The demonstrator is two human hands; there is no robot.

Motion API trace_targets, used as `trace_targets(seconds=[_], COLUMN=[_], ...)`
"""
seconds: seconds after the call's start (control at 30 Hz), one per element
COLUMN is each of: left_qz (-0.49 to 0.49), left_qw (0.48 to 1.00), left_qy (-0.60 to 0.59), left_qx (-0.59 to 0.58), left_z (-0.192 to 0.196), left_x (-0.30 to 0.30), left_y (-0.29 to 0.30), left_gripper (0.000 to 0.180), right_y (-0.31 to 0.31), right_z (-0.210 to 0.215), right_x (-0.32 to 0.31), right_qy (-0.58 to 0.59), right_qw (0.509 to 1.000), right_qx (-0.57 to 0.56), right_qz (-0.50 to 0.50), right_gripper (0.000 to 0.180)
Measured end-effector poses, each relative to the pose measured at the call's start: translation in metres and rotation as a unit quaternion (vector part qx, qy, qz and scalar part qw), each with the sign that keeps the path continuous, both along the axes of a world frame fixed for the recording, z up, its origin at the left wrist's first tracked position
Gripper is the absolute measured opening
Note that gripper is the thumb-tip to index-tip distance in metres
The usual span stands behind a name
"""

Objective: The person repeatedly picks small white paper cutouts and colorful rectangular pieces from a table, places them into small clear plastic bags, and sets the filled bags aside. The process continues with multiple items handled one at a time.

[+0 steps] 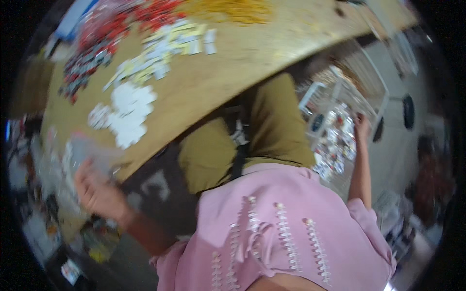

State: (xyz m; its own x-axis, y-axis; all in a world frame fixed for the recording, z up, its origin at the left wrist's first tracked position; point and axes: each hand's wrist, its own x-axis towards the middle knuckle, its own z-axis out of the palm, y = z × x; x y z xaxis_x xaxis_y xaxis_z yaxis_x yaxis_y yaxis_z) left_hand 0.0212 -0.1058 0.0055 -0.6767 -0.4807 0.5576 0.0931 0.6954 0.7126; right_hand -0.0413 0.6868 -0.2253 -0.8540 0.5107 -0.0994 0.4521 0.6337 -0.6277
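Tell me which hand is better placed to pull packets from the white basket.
Right. The right hand already reaches into the white basket among the packets; the left hand is at the table edge, holding a blurred sheet.

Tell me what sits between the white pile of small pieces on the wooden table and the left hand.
In the head view, a pale, blurred translucent sheet lies between the white pile and the left hand, at the wooden table edge.

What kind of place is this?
Probably a packing or sorting workshop: a wooden table carries sorted heaps of small packets, and a white wire basket beside the person holds more.
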Motion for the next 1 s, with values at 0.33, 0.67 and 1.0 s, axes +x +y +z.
trace_targets(seconds=[0.33,0.67,1.0], left_qz=[-0.199,-0.347,-0.297], left_qw=[0.957,0.905,0.930], left_qy=[-0.151,-0.216,-0.201], left_qx=[0.150,0.115,0.082], left_z=[0.021,0.000,0.001], left_x=[-0.038,-0.048,-0.036], left_y=[0.128,0.128,0.164], left_gripper=[0.006,0.008,0.030], right_y=[-0.377,-0.422,-0.442], right_z=[0.204,0.223,0.206], right_x=[-0.031,-0.041,-0.018], right_qy=[-0.080,-0.227,-0.050], right_qw=[0.817,0.684,0.752], right_qx=[-0.481,-0.535,-0.578], right_qz=[0.309,0.441,0.314], right_gripper=[0.017,0.014,0.016])
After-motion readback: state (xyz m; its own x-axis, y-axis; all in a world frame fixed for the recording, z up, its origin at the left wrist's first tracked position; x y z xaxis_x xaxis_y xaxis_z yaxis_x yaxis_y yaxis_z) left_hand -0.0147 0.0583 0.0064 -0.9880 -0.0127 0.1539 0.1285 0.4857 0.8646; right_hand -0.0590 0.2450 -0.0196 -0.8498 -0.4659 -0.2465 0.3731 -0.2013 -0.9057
